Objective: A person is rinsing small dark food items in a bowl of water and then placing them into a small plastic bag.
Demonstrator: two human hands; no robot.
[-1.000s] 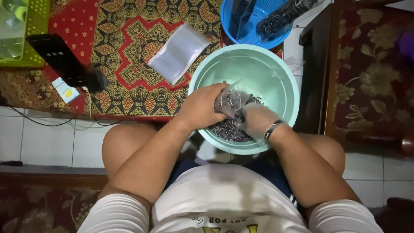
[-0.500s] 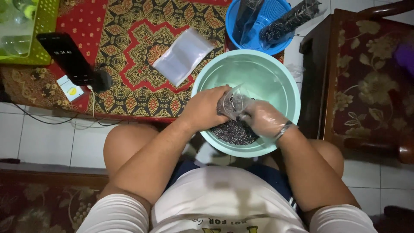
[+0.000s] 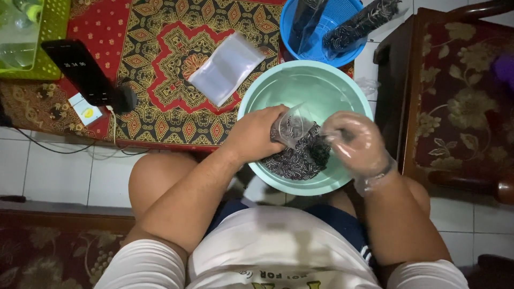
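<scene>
A mint-green basin (image 3: 267, 91) stands on the floor between my knees, with a heap of small dark dried bits (image 3: 302, 160) at its near side. My left hand (image 3: 257, 134) holds a small clear plastic bag (image 3: 292, 127) open over the heap; the bag is partly filled with the dark bits. My right hand (image 3: 356, 142), in a thin clear plastic glove, is just right of the bag's mouth with its fingers bunched. I cannot tell whether it holds any bits.
A stack of empty clear bags (image 3: 227, 67) lies on the patterned red cloth (image 3: 160, 59). A blue basket (image 3: 321, 45) with filled bags stands behind the basin. A black phone (image 3: 80, 69) on a cable lies left, a green basket (image 3: 51, 59) far left, a wooden chair (image 3: 460, 101) right.
My right hand has moved right, away from the bag's mouth. The view has shifted slightly; my left hand still holds the bag over the heap.
</scene>
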